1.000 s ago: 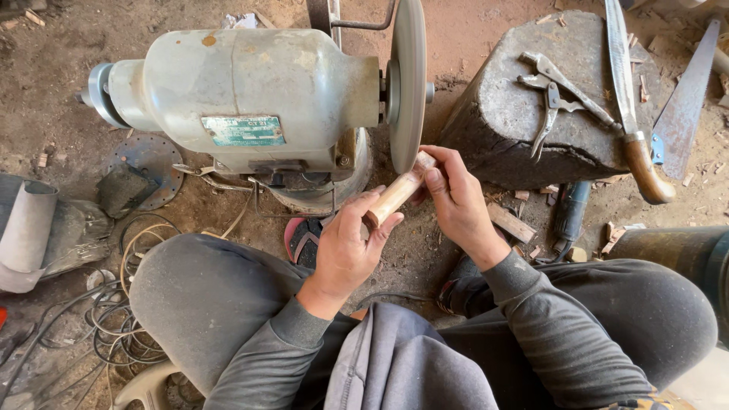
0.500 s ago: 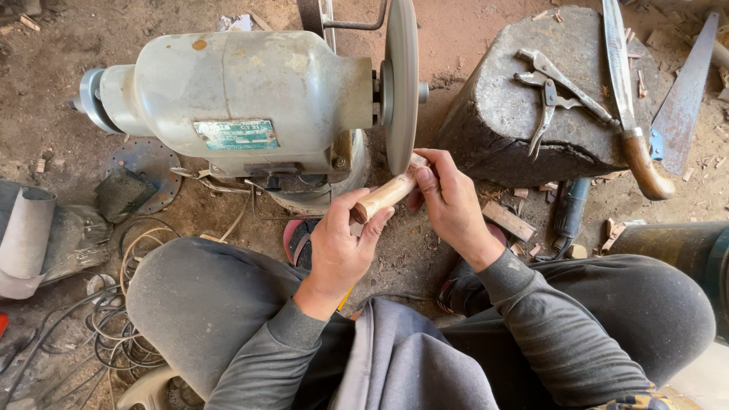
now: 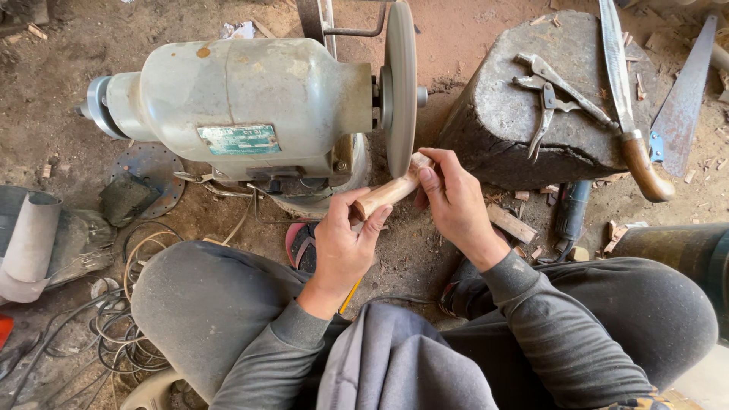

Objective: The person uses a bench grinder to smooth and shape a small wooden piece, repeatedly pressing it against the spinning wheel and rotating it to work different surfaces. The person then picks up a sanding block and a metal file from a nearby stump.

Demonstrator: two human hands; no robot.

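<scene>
A short light wooden piece [image 3: 387, 191] is held by both hands below a bench grinder [image 3: 243, 114]. My left hand [image 3: 343, 244] grips its near end. My right hand [image 3: 452, 199] holds its far end, which touches the lower edge of the grinding disc [image 3: 400, 87]. The grey motor body lies to the left of the disc on the dirt floor. My knees in grey trousers frame the hands.
A stone block [image 3: 531, 114] at the right carries pliers [image 3: 550, 95] and a long knife with a wooden handle [image 3: 626, 99]. A handsaw [image 3: 687, 95] lies beyond it. Tangled cables [image 3: 114, 334] and a grey sheet roll [image 3: 30, 243] sit at the left. Wood scraps [image 3: 510, 224] litter the ground.
Both hands have kept hold of the wooden piece and pushed its far end up against the disc's lower edge; the view has shifted slightly.
</scene>
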